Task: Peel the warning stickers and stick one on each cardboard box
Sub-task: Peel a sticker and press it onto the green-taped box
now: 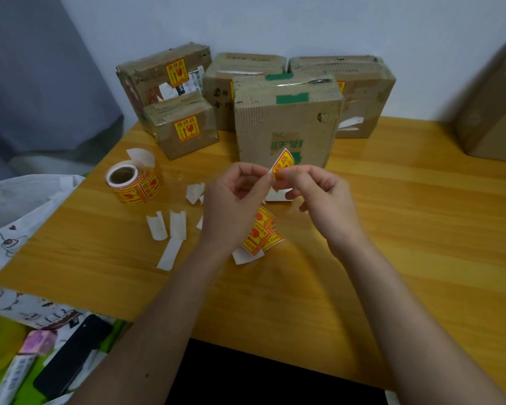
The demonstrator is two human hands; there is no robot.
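Both hands meet over the table's middle, pinching one yellow-and-red warning sticker [283, 163] with its white backing [278, 194] hanging below. My left hand [234, 206] grips the left edge, my right hand [322, 194] the right. Just behind stands a tall cardboard box [287, 124] with green tape and no sticker showing on its front. A small box [184, 130] and a larger one [161, 74] at the back left each carry a sticker. Two more boxes [243, 77] [360, 92] stand behind. A few cut stickers [263, 235] lie under my left wrist.
The sticker roll [133, 182] stands at the left of the wooden table [392, 229]. Several white backing strips [170, 232] lie scattered near it. Another big cardboard box [494, 106] is at the far right. A white bag [18, 206], a phone [70, 358] and clutter sit off the left edge.
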